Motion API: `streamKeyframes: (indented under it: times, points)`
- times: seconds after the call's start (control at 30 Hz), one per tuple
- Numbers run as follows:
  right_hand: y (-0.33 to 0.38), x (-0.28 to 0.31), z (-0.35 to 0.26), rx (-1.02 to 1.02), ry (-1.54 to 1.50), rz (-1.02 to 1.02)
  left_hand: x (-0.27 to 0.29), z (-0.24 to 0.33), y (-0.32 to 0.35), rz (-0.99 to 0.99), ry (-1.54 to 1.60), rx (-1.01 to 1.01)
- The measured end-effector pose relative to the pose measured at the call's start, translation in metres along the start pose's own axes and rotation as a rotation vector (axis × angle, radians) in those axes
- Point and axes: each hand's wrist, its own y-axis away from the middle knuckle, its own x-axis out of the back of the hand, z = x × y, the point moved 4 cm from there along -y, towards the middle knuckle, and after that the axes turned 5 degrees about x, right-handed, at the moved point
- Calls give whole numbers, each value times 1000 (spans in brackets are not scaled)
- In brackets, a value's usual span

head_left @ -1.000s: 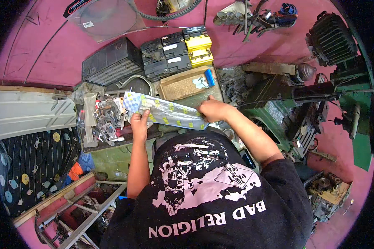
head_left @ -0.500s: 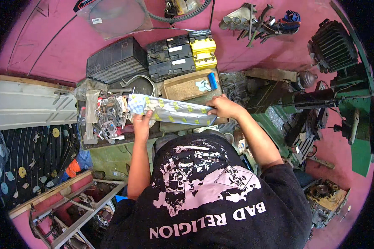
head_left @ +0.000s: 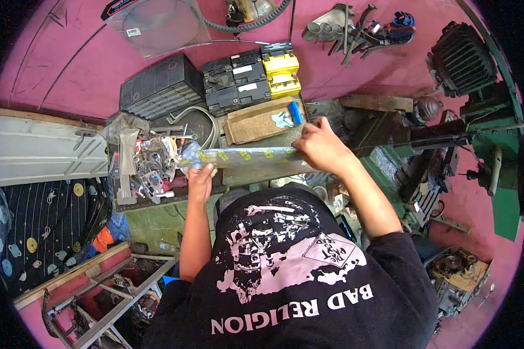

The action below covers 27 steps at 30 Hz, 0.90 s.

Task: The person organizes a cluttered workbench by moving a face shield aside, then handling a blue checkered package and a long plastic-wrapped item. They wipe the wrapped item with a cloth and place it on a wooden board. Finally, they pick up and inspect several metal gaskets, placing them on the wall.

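Observation:
Stretched between my hands is a long flat plastic packet (head_left: 250,154), silvery with yellow marks and a bluish crumpled left end. My left hand (head_left: 200,181) grips that left end from below, its thumb lying upward along the plastic. At the other end my right hand (head_left: 322,148) pinches the packet, fingers curled and knuckles raised. The packet is tilted, so its face shows as a narrow band. Whatever lies inside it I cannot make out. Just left of my left hand is a heap of metal parts and gaskets (head_left: 151,168) on the bench.
A shallow cardboard tray (head_left: 244,122) with a blue item (head_left: 297,112) sits behind the packet. Several batteries (head_left: 250,87) and a black slatted case (head_left: 163,87) stand against the pink wall. To the right is a green machine (head_left: 495,139); a metal frame (head_left: 122,308) stands lower left.
The packet has turned from showing its broad face to a narrow, tilted band. My right hand has risen slightly and rotated, and my left hand has shifted a little downward.

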Motion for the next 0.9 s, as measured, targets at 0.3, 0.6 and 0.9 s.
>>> streamKeyframes:
  times: [0.3, 0.6, 0.9]
  points:
    - [-3, -24, 11, -73, -151, -101, -41, 60, 9, 76, -289, -190]
    - [3, -64, 27, -142, -372, 45, -61, 93, 8, 55, -497, -258]
    - [0, -77, 28, -141, -316, -124, -19, 65, -9, 229, -729, -117]
